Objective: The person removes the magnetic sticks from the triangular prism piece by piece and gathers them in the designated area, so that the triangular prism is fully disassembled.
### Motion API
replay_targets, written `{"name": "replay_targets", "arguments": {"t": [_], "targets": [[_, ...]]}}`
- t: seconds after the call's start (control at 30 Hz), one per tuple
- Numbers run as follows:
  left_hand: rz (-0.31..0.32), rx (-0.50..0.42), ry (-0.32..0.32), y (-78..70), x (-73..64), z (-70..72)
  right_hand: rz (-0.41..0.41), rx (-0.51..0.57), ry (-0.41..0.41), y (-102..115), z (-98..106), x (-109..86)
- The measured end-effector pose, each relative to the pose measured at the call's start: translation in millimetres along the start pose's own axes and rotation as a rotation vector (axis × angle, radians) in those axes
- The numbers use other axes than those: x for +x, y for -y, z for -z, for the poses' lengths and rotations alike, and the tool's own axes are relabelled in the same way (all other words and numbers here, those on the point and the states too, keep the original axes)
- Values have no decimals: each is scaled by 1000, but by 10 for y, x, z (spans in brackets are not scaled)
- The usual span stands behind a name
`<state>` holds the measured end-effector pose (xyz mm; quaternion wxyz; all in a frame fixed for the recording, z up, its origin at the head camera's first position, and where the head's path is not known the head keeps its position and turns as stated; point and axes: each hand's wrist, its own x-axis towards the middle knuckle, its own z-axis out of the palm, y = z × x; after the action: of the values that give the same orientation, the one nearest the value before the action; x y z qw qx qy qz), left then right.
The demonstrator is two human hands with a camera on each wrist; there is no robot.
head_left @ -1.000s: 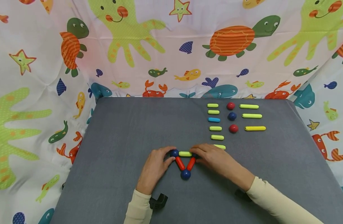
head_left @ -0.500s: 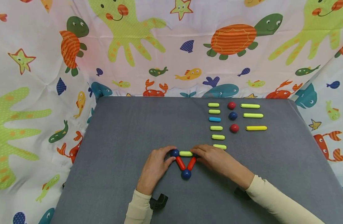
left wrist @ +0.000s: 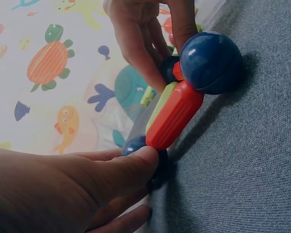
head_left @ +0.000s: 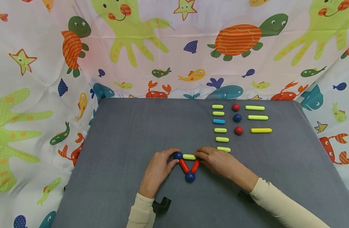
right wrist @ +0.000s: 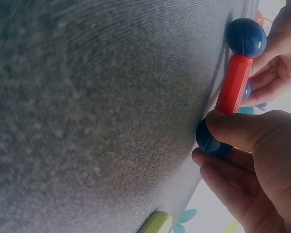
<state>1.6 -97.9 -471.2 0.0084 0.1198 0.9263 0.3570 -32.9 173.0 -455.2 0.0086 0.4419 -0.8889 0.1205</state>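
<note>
A triangle of rods and balls lies on the grey table, between the two hands. Its far side is a light-green rod (head_left: 189,156); two red rods (head_left: 184,166) slant from there to a blue ball (head_left: 190,177) at the near corner. The left hand (head_left: 158,171) pinches the blue ball (head_left: 178,155) at the left corner between thumb and fingers. At the right corner, the right hand (head_left: 220,163) pinches another blue ball (right wrist: 212,141), mostly covered by fingers in the head view but plain in the right wrist view.
Right of the hands, several short green rods (head_left: 220,130) and one blue rod (head_left: 218,121) form a column. Beside them stand a blue ball (head_left: 237,118), two red balls (head_left: 238,130) and longer rods (head_left: 257,117), one of them yellow. A patterned cloth (head_left: 163,47) hangs behind the table (head_left: 129,133).
Both hands keep their hold on the corner balls. The whole head view has shifted slightly; the triangle looks unchanged.
</note>
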Motion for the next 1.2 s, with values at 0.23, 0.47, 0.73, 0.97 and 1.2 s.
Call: {"name": "replay_targets", "arguments": {"t": [0.23,0.47,0.73,0.97,1.2], "targets": [[-13,0,1,1,4,7,17,-38,-12,-3,-8,-14],[-11,-18,7,-3,6,16,22,-50,-13,5,3,-16],[-33,-24,0,-5,-12,12,32,-92,-32,21,20,-24],[-32,-20,5,-3,-13,7,11,-109,-55,16,44,-41],[-28,-25,6,-5,-17,16,-42,-74,-100,0,122,-72]]}}
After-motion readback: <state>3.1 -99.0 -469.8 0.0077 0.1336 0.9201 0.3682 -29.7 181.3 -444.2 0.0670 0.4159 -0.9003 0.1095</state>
